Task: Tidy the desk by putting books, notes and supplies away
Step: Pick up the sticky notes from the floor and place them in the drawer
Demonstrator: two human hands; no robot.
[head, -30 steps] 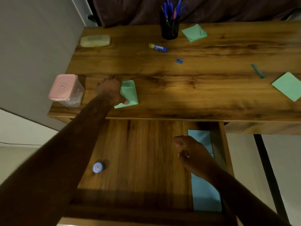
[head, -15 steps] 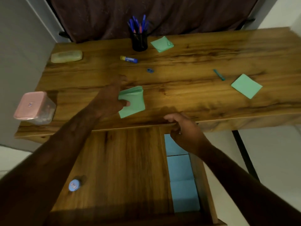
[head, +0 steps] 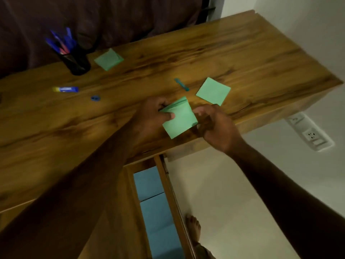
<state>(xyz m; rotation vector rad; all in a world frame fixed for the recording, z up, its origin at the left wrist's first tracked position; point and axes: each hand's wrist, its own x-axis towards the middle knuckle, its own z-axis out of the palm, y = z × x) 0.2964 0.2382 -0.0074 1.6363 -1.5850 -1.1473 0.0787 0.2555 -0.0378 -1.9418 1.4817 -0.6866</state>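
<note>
Gathering at the bench's [head: 242, 53] front edge: my left hand [head: 151, 116] pinches the green notes [head: 181, 120], my right hand's [head: 216, 128] grip is unclear; next, I judge, the drawer [head: 169, 193].

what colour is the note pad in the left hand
Light green; the note pad shows clearly in the head view.

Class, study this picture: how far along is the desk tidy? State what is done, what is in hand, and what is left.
Looks done: blue pads lie in the open drawer. In hand: the left hand grips a green pad; the right hand meets its edge. Left on the desk: two loose pads, glue stick, sharpener, teal item.
</note>
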